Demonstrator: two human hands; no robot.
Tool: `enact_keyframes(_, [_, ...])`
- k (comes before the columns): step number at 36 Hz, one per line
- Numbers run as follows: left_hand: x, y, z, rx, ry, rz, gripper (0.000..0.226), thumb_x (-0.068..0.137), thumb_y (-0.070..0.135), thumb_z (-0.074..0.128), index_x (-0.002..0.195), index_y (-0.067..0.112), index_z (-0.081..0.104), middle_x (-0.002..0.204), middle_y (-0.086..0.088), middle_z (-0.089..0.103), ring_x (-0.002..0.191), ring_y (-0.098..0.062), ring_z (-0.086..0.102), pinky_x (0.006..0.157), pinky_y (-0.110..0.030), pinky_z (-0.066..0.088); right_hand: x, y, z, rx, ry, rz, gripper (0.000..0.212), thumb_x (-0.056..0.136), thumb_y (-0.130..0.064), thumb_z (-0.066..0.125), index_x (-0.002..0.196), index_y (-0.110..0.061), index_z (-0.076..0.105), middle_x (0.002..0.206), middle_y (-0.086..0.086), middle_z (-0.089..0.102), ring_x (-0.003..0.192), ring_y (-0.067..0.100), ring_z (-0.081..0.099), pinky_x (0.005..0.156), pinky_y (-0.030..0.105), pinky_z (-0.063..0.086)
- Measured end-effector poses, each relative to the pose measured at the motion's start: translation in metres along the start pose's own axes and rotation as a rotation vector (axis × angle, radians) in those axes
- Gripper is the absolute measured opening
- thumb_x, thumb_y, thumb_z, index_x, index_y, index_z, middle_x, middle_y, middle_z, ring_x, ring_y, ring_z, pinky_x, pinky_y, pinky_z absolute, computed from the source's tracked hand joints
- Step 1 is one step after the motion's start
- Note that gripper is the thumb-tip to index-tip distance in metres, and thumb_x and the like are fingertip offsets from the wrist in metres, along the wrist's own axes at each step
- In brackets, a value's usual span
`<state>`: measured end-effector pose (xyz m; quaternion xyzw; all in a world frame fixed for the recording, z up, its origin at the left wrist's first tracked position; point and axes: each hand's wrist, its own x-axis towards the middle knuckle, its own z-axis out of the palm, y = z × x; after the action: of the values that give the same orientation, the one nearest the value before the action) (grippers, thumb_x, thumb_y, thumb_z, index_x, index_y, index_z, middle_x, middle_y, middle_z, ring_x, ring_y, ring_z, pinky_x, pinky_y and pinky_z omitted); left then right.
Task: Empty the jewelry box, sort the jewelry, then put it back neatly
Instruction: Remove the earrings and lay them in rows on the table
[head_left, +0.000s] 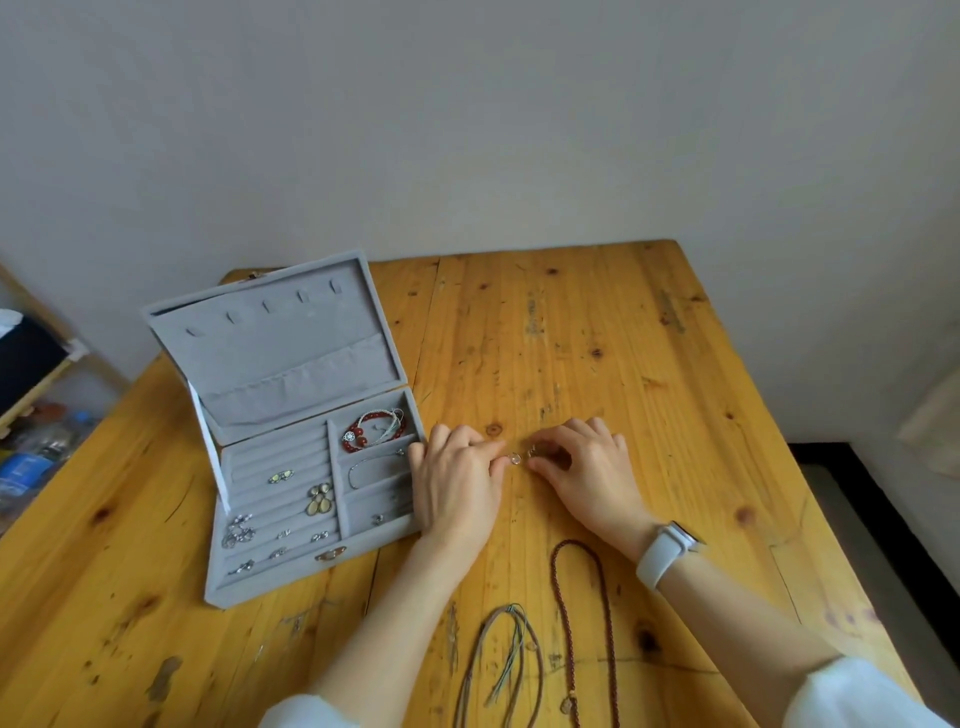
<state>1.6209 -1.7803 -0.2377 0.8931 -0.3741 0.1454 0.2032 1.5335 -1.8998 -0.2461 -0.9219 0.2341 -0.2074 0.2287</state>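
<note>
Emptying step underway: left hand and right hand both pinch small silver rings on the wooden table; next, more from open grey velvet jewelry box.

We reach both forearms forward, palms down. Our left hand curls its fingers, thumb and forefinger tips pinched together. Our right hand mirrors it, fingers bent inward, fingertips nearly meeting the left's, wrist angled outward.
</note>
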Motion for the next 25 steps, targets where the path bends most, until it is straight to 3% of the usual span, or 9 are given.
enact_keyframes(6, [-0.013, -0.005, -0.013, -0.111, 0.120, 0.005, 0.027, 0.074, 0.022, 0.072, 0.101, 0.022, 0.071, 0.092, 0.004, 0.063, 0.089, -0.019, 0.053, 0.074, -0.033, 0.030, -0.013, 0.000, -0.011, 0.074, -0.077, -0.031, 0.038, 0.088, -0.035, 0.056, 0.124, -0.024, 0.054, 0.098, -0.010, 0.054, 0.093, 0.009, 0.037, 0.080, 0.029, 0.030])
enact_keyframes(10, [-0.035, -0.021, -0.028, -0.170, 0.212, -0.032, 0.024, 0.078, 0.023, 0.055, 0.097, 0.022, 0.071, 0.095, 0.006, 0.063, 0.091, -0.012, 0.048, 0.075, -0.029, 0.025, -0.030, 0.001, -0.021, 0.174, -0.038, -0.032, 0.028, 0.089, -0.021, 0.056, 0.117, -0.019, 0.059, 0.093, -0.008, 0.055, 0.093, 0.013, 0.045, 0.086, 0.037, 0.042])
enact_keyframes(16, [-0.064, -0.054, -0.043, -0.197, 0.267, -0.107, 0.031, 0.079, 0.025, 0.046, 0.096, 0.018, 0.071, 0.098, 0.002, 0.064, 0.094, -0.015, 0.051, 0.083, -0.031, 0.029, -0.040, -0.018, -0.025, 0.202, 0.010, -0.056, 0.022, 0.088, -0.010, 0.055, 0.108, -0.013, 0.063, 0.091, -0.005, 0.055, 0.091, 0.016, 0.050, 0.085, 0.031, 0.042])
enact_keyframes(19, [-0.075, -0.070, -0.053, -0.189, 0.253, -0.153, 0.033, 0.079, 0.027, 0.043, 0.096, 0.019, 0.070, 0.099, 0.003, 0.064, 0.094, -0.015, 0.051, 0.082, -0.032, 0.030, -0.039, -0.037, -0.020, 0.229, 0.002, -0.084, 0.021, 0.088, -0.009, 0.054, 0.106, -0.013, 0.064, 0.089, -0.007, 0.054, 0.087, 0.011, 0.051, 0.082, 0.025, 0.039])
enact_keyframes(25, [-0.083, -0.115, -0.077, -0.105, 0.245, -0.232, 0.028, 0.077, 0.021, 0.050, 0.095, 0.019, 0.071, 0.098, 0.002, 0.066, 0.095, -0.022, 0.057, 0.082, -0.036, 0.034, -0.028, -0.089, 0.006, 0.248, -0.060, -0.182, 0.019, 0.086, -0.008, 0.055, 0.102, -0.012, 0.066, 0.089, 0.004, 0.064, 0.086, 0.021, 0.056, 0.077, 0.026, 0.041])
